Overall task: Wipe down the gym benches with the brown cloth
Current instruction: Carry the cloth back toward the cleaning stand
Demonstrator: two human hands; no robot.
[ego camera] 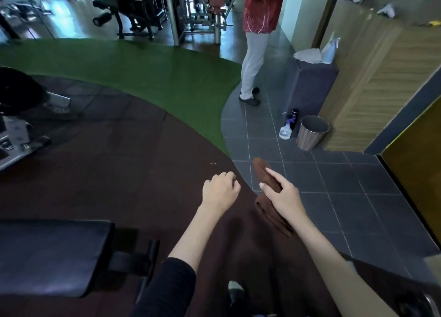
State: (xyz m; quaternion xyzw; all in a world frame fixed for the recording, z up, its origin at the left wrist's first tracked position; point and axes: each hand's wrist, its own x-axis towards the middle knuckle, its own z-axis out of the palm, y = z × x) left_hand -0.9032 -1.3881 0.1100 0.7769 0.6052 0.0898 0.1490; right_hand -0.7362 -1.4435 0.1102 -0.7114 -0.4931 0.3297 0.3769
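Observation:
My right hand (284, 196) grips the brown cloth (263, 173), which is bunched lengthwise and hangs out of both sides of the hand, above the edge between the dark mat and the grey tiles. My left hand (220, 191) hovers just left of it with fingers loosely curled, holding nothing. A black padded gym bench (52, 254) lies at the lower left, well left of both hands, with its black metal bracket at its right end.
A person in a red shirt (260, 13) stands ahead on the tiles. A spray bottle (286, 130), a dark bottle (294, 118) and a bin (312, 132) stand by the wooden counter (372, 82). A weight machine (16, 116) is at the left, more machines beyond the green turf (143, 77).

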